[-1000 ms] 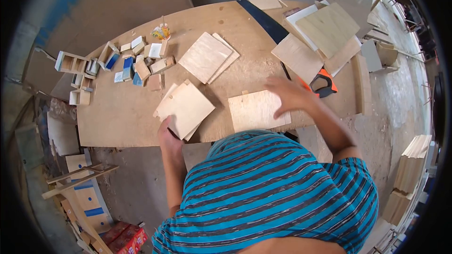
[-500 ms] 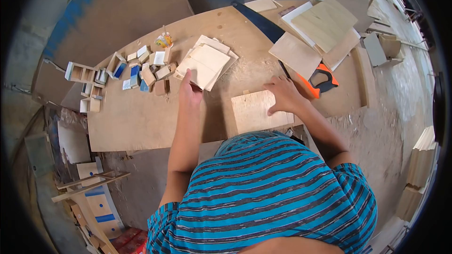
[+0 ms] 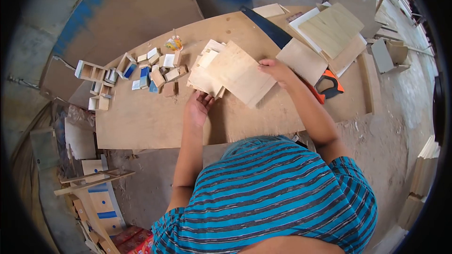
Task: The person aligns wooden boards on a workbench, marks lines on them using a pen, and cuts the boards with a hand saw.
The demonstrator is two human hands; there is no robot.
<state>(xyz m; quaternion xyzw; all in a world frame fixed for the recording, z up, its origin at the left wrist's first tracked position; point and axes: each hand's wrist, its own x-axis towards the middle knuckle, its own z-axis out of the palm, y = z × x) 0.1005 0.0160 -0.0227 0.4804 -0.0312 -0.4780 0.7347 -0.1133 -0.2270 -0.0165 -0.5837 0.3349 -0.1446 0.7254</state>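
My right hand (image 3: 274, 70) grips the right corner of a thin square wooden panel (image 3: 241, 74), thumb and fingers pressed together on it. That panel is tilted and overlaps a loose pile of pale wooden panels (image 3: 205, 75) to its left. Palm up, my left hand (image 3: 199, 107) is at the near edge of the pile, its fingers curled at the lowest panels; whether it grips them cannot be made out. Right of my right hand, another panel (image 3: 302, 61) rests against a larger stack (image 3: 333, 30).
A handsaw (image 3: 268, 26) with an orange and black handle (image 3: 331, 87) lies on the table (image 3: 141, 127), partly under panels. Small wood blocks (image 3: 157, 78), open wooden boxes (image 3: 92, 72) and a small yellow packet (image 3: 173, 43) are at the left. A raised strip (image 3: 367, 82) edges the right end.
The panel near my body has been lifted by my right hand and carried forward and left onto the pile. My left hand has moved from the pile's top to its near edge.
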